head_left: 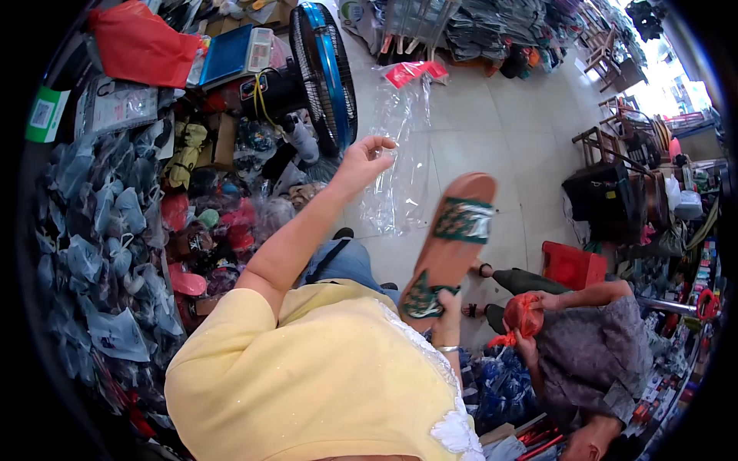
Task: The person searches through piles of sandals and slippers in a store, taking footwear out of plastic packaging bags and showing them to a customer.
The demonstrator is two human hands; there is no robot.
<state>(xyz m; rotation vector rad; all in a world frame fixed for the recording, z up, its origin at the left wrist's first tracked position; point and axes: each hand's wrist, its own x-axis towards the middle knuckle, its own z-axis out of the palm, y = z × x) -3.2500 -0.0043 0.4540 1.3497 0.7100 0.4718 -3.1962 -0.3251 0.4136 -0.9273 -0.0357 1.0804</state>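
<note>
My left hand (367, 163) is stretched forward, thumb and fingers bent together at the edge of a clear plastic bag (396, 192) with a red header strip. The bag hangs over the tiled floor; exactly where the fingertips grip it is hard to see. My right hand (448, 313), a band at its wrist, is closed around the lower end of brown-soled slide sandals (443, 253). Two green patterned straps show, one near each end. The sandals seem to overlap lengthwise, tilted with the upper end pointing away from me. Part of the lower strap is behind my fingers.
A black-and-blue fan (323, 77) stands close by my left forearm. Many bagged goods (115, 261) are piled along the left. At right, another person (588, 346) holds a red plastic bag (523, 313) near a red stool (573, 265). Wooden chairs (603, 58) stand farther back.
</note>
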